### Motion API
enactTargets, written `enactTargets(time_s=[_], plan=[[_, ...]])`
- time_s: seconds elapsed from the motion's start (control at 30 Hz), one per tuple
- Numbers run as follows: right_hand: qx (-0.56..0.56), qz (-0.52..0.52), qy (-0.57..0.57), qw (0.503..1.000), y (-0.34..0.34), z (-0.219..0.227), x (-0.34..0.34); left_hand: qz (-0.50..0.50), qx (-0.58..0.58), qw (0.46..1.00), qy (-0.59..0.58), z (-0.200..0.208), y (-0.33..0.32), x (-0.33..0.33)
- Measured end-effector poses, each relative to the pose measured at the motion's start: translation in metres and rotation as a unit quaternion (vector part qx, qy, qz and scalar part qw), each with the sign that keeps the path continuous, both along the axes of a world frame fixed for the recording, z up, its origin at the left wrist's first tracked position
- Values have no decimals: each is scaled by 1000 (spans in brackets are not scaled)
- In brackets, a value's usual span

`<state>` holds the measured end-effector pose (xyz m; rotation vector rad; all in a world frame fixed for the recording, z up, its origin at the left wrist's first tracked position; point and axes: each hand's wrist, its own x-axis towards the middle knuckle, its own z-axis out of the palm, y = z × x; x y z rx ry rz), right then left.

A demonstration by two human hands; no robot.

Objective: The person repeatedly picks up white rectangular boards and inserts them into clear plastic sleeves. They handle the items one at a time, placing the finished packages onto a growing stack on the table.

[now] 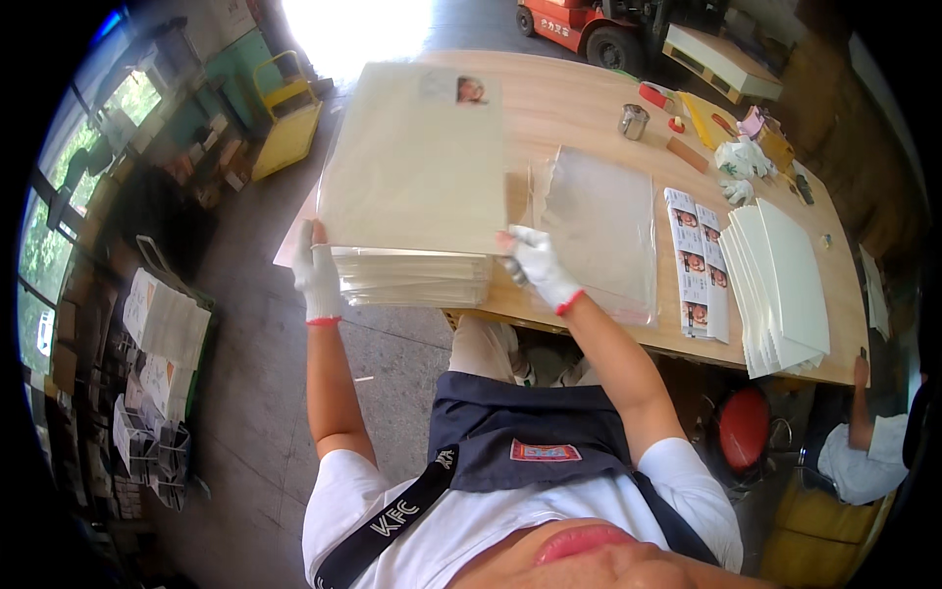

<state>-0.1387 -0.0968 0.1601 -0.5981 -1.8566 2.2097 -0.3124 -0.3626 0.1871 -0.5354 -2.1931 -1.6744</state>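
Note:
Between my hands is a large cream sheet in a clear plastic sleeve (412, 162), with a small printed picture label near its far right corner. My left hand (316, 277), in a white glove with bare fingertips, is closed at the near left corner. At the near right corner my right hand (540, 263), gloved the same way, pinches the edge. Directly beneath lies a thick stack of similar sleeved sheets (417, 282) at the table's near left edge. Right of my right hand is a pile of clear plastic sleeves (601, 236).
Strips of printed labels (699, 270) and fanned white boards (780, 290) lie farther right on the wooden table (579, 103). A metal tin (634, 122) and crumpled white gloves (743, 159) are beyond. A red stool (744, 427) and another person (868, 452) are at right; a yellow trolley (287, 137) stands left.

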Motion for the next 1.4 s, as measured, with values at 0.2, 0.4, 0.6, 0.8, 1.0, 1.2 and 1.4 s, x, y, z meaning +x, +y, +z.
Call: enactTargets(time_s=[0.2, 0.4, 0.6, 0.8, 1.0, 1.2, 1.4], plan=[[18, 45, -56, 997, -10, -4, -16, 6, -37, 988, -149, -62, -24, -50], [28, -70, 53, 996, 59, -22, 103, 17, 252, 958, -133, -126, -27, -18], [189, -497, 25, 847, 162, -4, 306, 64, 90, 957, -269, -248, -57, 79], [-188, -575, 24, 796, 243, 10, 439, -199, -124, 968, -89, -240, 28, 151], [-300, -462, 112, 827, 295, -19, 470, -352, -181, 917, 57, -182, 90, 167], [-130, -578, 74, 802, 310, 6, 436, -369, -243, 852, 281, -127, 166, 174], [-77, -576, 102, 808, 398, -15, 483, -387, -400, 767, 318, -142, 258, 160]])
